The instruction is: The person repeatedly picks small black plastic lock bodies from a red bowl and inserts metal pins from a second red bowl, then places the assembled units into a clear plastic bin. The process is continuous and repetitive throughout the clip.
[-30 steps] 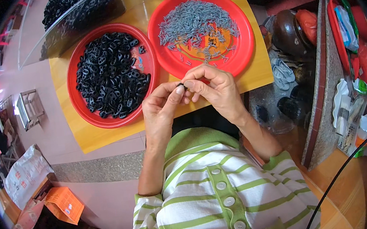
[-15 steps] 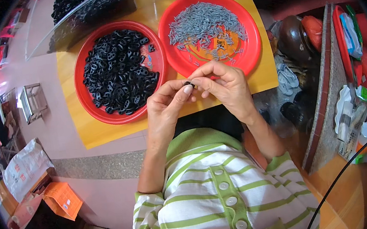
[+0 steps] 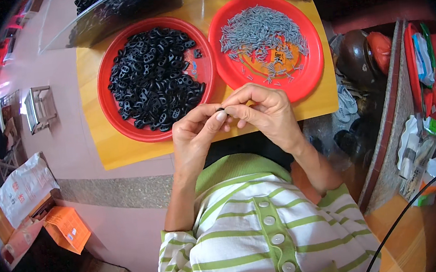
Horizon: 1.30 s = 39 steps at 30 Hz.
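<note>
Close in front of my body, over the near edge of the yellow table, my two hands meet at the fingertips. My left hand point(image 3: 194, 133) is closed in a pinch, thumb and forefinger on a small black plastic piece point(image 3: 220, 110), mostly hidden by the fingers. My right hand point(image 3: 269, 114) is closed too, its thumb and forefinger pressed together against that piece; anything between them is hidden. Beyond, on the left, a red round tray point(image 3: 105, 102) holds a heap of black plastic pieces point(image 3: 153, 74) with holes. On the right, another red tray point(image 3: 316, 46) holds many small grey screws point(image 3: 260, 28).
Clear-walled bins point(image 3: 125, 7) with more black pieces stand along the far side of the yellow table point(image 3: 96, 143). To the right are a dark jar point(image 3: 352, 55), slippers point(image 3: 346, 104) and a stone-edged ledge point(image 3: 382, 129). A metal stool point(image 3: 38, 109) stands at left.
The view has shifted a little, so trays and table sit slightly farther right. Both hands stay together at the black piece, which shows less between the fingertips now.
</note>
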Tool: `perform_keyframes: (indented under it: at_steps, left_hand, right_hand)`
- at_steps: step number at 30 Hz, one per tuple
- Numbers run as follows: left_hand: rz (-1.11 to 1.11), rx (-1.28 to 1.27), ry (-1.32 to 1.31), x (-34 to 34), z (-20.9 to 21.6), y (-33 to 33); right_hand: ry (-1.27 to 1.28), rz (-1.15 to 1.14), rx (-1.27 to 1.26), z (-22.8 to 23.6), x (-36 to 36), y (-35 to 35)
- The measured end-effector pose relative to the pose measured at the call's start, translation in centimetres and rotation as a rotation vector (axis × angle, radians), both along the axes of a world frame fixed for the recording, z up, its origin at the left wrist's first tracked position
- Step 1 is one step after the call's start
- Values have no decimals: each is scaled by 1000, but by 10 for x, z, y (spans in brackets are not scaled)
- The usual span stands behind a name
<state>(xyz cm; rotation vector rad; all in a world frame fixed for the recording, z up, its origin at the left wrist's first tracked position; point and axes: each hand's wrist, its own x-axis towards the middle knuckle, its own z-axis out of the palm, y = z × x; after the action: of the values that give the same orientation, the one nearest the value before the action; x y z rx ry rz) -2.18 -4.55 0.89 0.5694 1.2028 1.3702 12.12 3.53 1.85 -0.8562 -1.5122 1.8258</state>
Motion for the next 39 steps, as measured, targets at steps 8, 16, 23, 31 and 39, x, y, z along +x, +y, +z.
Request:
perform_keyframes:
  at_steps: [8, 16, 23, 31, 39]
  left_hand:
    - [73, 81, 138, -24, 2, 0]
    - [87, 97, 177, -28, -10, -2]
    - [83, 112, 185, -29, -12, 0]
    - [84, 99, 160, -29, -16, 1]
    - [87, 108, 159, -27, -14, 1]
  right_hand:
    - [-418, 74, 669, 7, -46, 56]
    - [-806, 60, 1223, -11, -81, 72]
    - [-946, 68, 1237, -11, -90, 73]
    - [-697, 99, 1065, -9, -98, 62]
    - [-587, 101, 1027, -12, -95, 58]
